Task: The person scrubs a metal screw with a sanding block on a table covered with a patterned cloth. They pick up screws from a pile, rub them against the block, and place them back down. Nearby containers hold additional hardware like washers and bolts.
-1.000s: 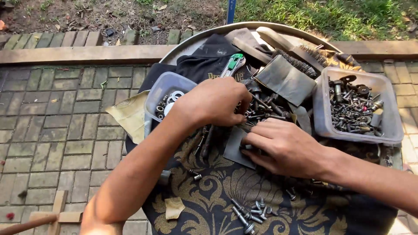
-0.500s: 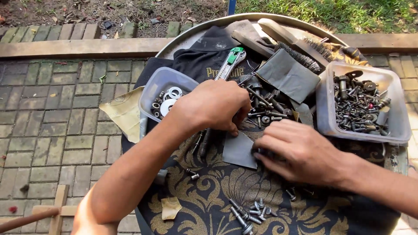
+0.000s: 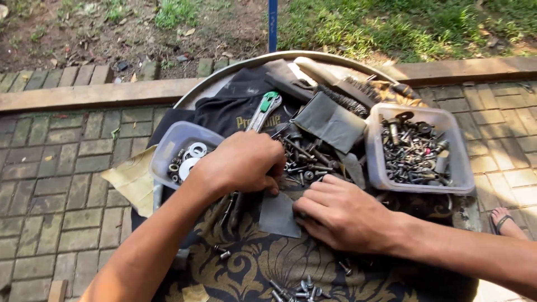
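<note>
My left hand lies knuckles-up on a pile of dark bolts and screws, its fingers curled down into them, fingertips hidden. My right hand rests on the patterned cloth, fingertips touching the edge of a grey abrasive sheet and the pile. Under my left wrist lie metal wrenches. A clear tub with washers sits to the left of my left hand.
A second clear tub full of bolts stands at the right. A green utility knife, a wire brush and a dark cloth lie on the round metal tray. Loose bolts lie near me. A sandalled foot stands on brick paving.
The view has shifted a little. Both hands stay at the bolt pile, with only small finger movements.
</note>
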